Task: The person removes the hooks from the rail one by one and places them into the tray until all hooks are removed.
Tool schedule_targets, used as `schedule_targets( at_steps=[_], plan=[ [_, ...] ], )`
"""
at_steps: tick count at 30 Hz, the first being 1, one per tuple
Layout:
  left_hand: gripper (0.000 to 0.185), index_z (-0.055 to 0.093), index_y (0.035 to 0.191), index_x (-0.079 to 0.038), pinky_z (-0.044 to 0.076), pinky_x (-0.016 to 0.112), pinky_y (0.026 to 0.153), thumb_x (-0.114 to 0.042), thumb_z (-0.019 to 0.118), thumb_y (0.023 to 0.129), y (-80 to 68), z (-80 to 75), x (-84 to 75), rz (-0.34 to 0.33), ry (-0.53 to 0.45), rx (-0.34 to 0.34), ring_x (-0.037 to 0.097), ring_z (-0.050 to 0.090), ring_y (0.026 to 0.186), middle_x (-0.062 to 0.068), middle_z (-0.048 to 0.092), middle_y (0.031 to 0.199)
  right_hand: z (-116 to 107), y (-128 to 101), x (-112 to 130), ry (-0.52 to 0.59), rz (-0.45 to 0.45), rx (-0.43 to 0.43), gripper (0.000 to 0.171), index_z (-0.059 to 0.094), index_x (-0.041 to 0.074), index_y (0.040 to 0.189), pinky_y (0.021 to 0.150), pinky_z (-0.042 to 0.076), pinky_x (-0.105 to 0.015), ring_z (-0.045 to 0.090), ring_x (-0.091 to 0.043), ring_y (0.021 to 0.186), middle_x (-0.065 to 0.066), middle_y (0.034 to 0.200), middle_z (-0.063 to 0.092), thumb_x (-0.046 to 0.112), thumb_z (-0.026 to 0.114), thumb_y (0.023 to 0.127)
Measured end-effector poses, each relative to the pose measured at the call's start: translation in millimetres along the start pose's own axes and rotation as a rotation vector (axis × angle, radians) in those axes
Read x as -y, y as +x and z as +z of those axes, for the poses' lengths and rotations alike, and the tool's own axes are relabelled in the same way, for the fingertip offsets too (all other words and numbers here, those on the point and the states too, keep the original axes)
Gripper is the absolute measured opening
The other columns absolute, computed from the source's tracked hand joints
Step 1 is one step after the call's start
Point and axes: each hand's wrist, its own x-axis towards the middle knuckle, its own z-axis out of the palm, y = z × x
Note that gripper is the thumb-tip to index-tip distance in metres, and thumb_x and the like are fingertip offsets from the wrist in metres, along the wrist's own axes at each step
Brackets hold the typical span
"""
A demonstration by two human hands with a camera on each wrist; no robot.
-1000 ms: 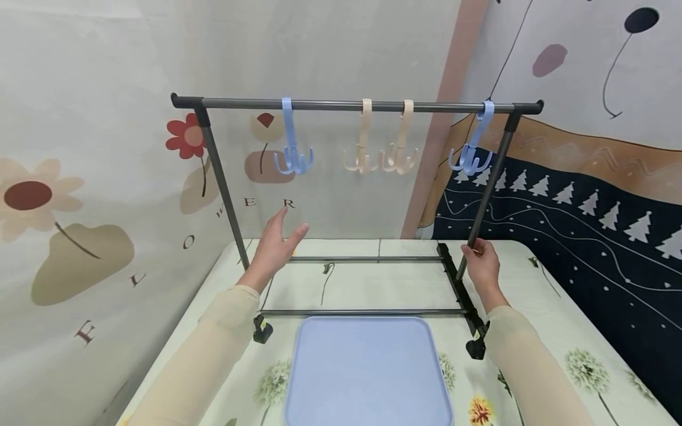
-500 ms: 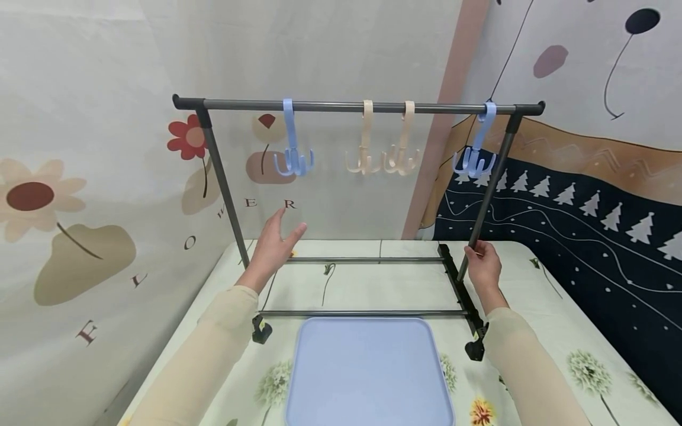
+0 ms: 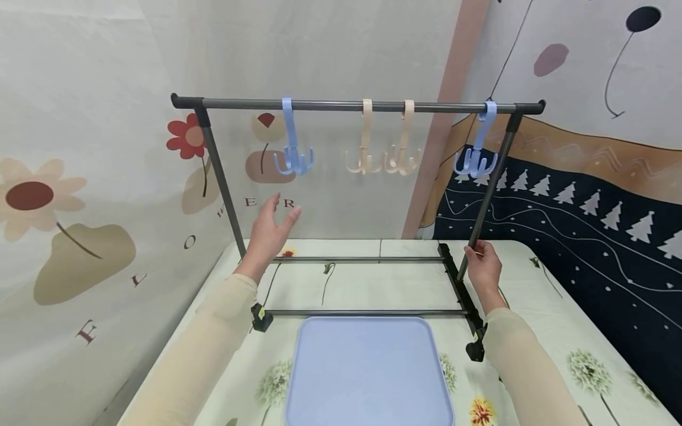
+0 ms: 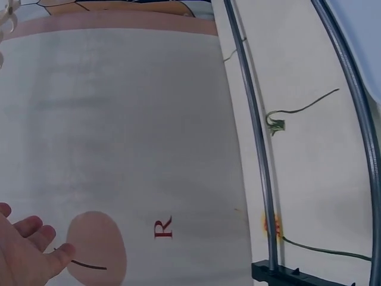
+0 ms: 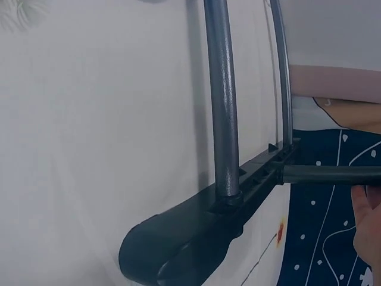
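Observation:
A grey metal rack (image 3: 351, 106) stands on the table, with two blue hooks (image 3: 293, 157) (image 3: 476, 160) and two beige hooks (image 3: 364, 160) (image 3: 401, 160) hanging from its top bar. My left hand (image 3: 272, 228) is raised in the air below the left blue hook, fingers spread and relaxed, holding nothing; its fingertips (image 4: 30, 244) show in the left wrist view. My right hand (image 3: 482, 260) grips the rack's right upright post (image 3: 487, 189) near its base. The right wrist view shows the post (image 5: 333, 174) and the black foot (image 5: 202, 238).
A light blue tray (image 3: 367, 373) lies flat on the table in front of the rack. The floral tablecloth (image 3: 538, 307) covers the table. Printed fabric hangs close behind and to both sides. The rack's lower rails (image 3: 362, 312) cross above the table.
My left hand has risen a little and moved slightly left, toward the left blue hook. The right blue hook has swung slightly. My right hand stays on the post.

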Motion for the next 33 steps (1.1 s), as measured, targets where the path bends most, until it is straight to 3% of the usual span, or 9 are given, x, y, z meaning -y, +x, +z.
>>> schedule_targets(
  at_steps=[10, 17, 25, 33],
  plan=[
    [0.082, 0.024, 0.156, -0.012, 0.028, 0.050, 0.114, -0.060, 0.051, 0.096, 11.3, -15.3, -18.7, 0.043, -0.089, -0.105, 0.029, 0.030, 0.143, 0.013, 0.034, 0.156, -2, 2, 0, -0.054, -0.041, 0.006, 0.036, 0.050, -0.003, 0.131, 0.102, 0.043, -0.049, 0.056, -0.036, 0.119, -0.023, 0.128, 0.058, 0.019, 0.055, 0.103],
    [0.074, 0.035, 0.151, -0.010, 0.032, 0.041, 0.112, -0.053, 0.058, 0.096, 19.5, -25.1, -32.5, 0.085, -0.159, -0.222, 0.025, 0.041, 0.136, 0.014, 0.046, 0.145, -3, 3, -2, -0.062, -0.054, 0.019, 0.037, 0.049, -0.003, 0.131, 0.102, 0.043, -0.049, 0.057, -0.037, 0.119, -0.023, 0.127, 0.058, 0.020, 0.054, 0.104],
    [0.066, 0.042, 0.147, -0.013, 0.035, 0.036, 0.110, -0.049, 0.061, 0.095, 28.2, -38.1, -54.0, 0.145, -0.205, -0.343, 0.021, 0.046, 0.132, 0.009, 0.051, 0.141, -2, 2, -1, -0.079, -0.059, 0.029, 0.037, 0.049, -0.004, 0.131, 0.100, 0.044, -0.050, 0.056, -0.037, 0.119, -0.023, 0.127, 0.057, 0.021, 0.052, 0.105],
    [0.060, 0.047, 0.144, -0.013, 0.037, 0.027, 0.108, -0.043, 0.064, 0.095, 39.9, -42.2, -76.4, 0.167, -0.226, -0.400, 0.015, 0.050, 0.129, 0.005, 0.054, 0.137, -2, -1, -2, -0.084, -0.048, 0.034, 0.037, 0.049, -0.003, 0.130, 0.101, 0.043, -0.051, 0.056, -0.037, 0.119, -0.023, 0.128, 0.056, 0.023, 0.052, 0.105]
  ],
)
